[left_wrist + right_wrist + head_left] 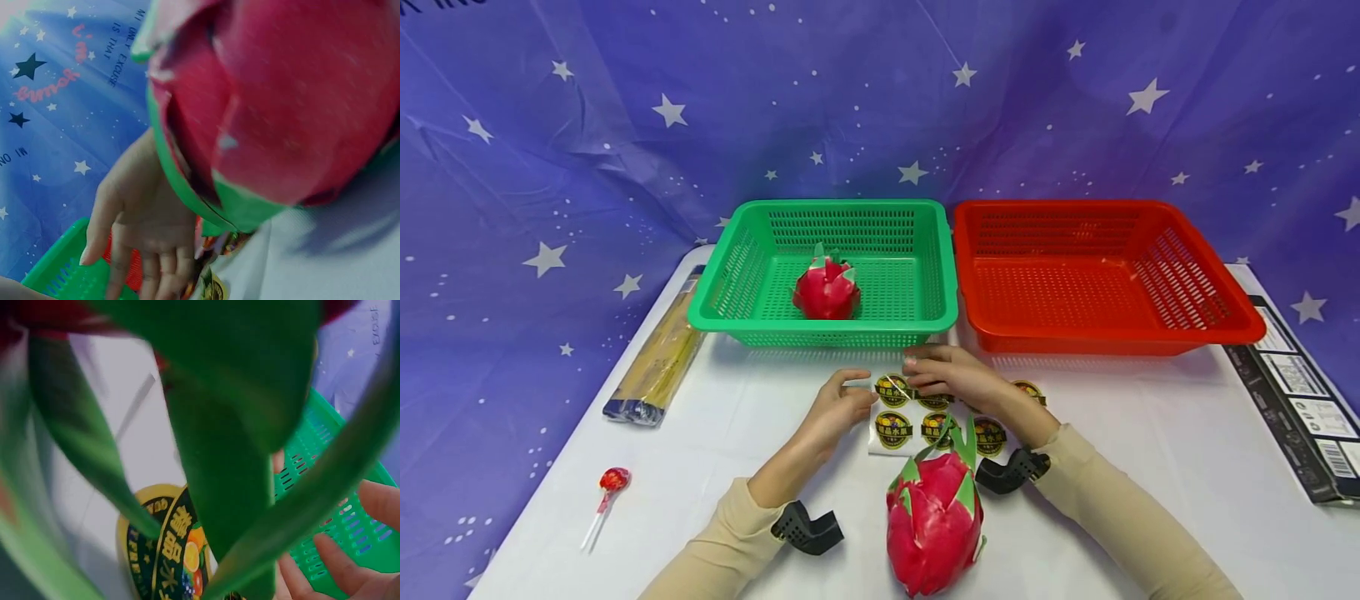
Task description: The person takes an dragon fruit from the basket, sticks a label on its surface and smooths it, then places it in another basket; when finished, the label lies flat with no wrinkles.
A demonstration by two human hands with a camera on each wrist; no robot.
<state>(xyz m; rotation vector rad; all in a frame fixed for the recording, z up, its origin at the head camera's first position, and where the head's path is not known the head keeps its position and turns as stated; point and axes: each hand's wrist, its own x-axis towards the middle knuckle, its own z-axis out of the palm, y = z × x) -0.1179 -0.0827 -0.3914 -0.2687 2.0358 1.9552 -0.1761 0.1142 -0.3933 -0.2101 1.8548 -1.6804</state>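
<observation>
A sheet of round black-and-gold stickers [892, 430] with Chinese lettering lies on the white table. My left hand [838, 408] is at its left edge, index finger and thumb apart. Over the sheet's upper part reaches my right hand [958, 379], fingers loosely bent; no held thing shows. Whether either hand touches the sheet I cannot tell. In front of me a red dragon fruit [934, 525] with green leaf tips covers part of the sheet; it looms large in the left wrist view. Its leaves [231, 450] block much of the right wrist view, beside a sticker [165, 550].
A green basket [823, 325] holding another dragon fruit [827, 289] stands at the back, next to a red basket [1108, 337]. To the left lie a wrapped yellowish packet [658, 354] and a red lollipop [614, 479]. A black-and-white box [1300, 408] lies at the right edge.
</observation>
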